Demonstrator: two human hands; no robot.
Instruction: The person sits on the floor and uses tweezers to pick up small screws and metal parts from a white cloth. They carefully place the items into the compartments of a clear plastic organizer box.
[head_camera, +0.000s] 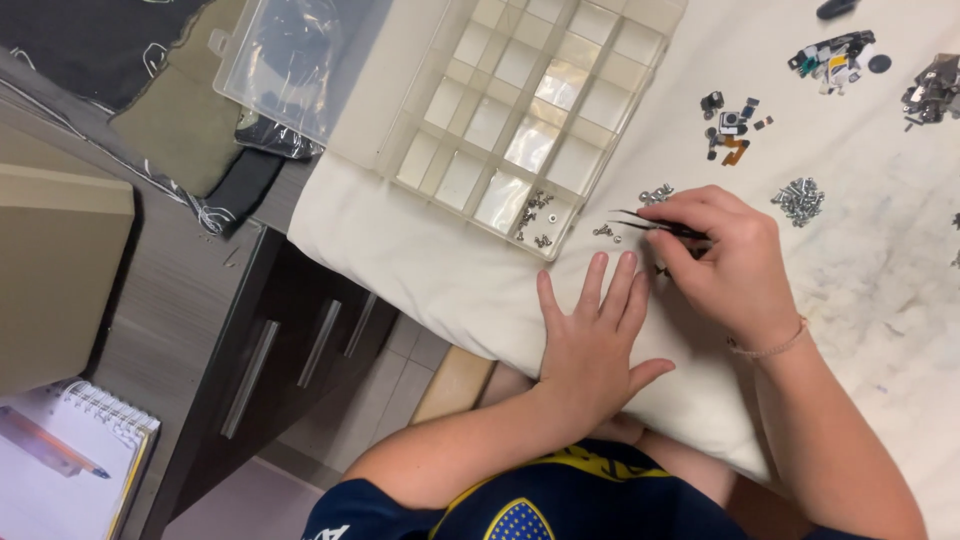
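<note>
The right hand (722, 262) is pinching a pair of black tweezers (660, 226), fingers closed narrowly around the shank so that the tips are pointing left toward a few small screws (603, 231) lying loose on the cream cloth (430, 270). The left hand (592, 345) is lying flat and wide open, palm down, holding nothing; it is pressing the cloth just below the screws, which appears to be keeping the surface taut and steady. The clear compartment box (520, 110) is sitting just beside the tweezer tips, its near corner cell already containing similar screws, so transfer distance is short. A larger screw pile (799, 198) and dismantled small parts (732, 125) are resting further right, kept apart by type
</note>
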